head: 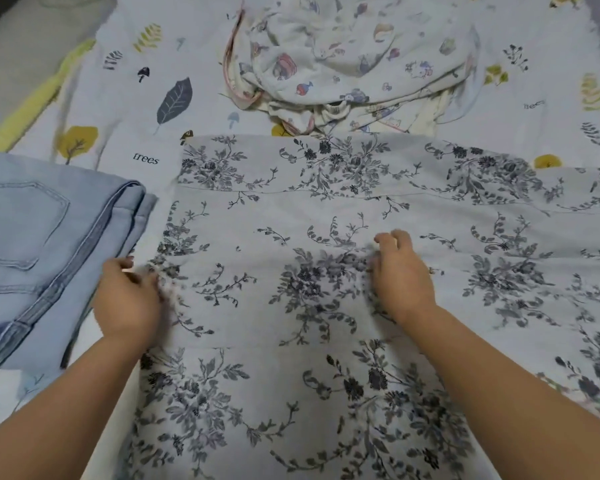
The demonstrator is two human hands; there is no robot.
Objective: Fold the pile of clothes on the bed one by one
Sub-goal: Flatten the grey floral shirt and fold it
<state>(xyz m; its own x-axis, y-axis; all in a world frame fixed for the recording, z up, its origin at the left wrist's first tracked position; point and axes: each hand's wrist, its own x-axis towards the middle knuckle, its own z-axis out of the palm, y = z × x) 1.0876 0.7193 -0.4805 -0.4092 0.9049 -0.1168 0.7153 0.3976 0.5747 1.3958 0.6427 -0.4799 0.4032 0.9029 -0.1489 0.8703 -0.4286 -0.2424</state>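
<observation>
Fingers of my left hand [127,299] pinch the floral garment [326,271] at its left edge; my right hand [400,275] curls into a gathered ridge of cloth at mid-panel. Garment lies spread flat across the bed's [118,109] near half, not yet folded. Folded jeans [42,254] rest at the left edge: done. A crumpled pile [343,64] near the far edge remains.

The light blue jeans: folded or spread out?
Folded: the light blue jeans lie in stacked layers, edges showing, left of the floral garment.
</observation>
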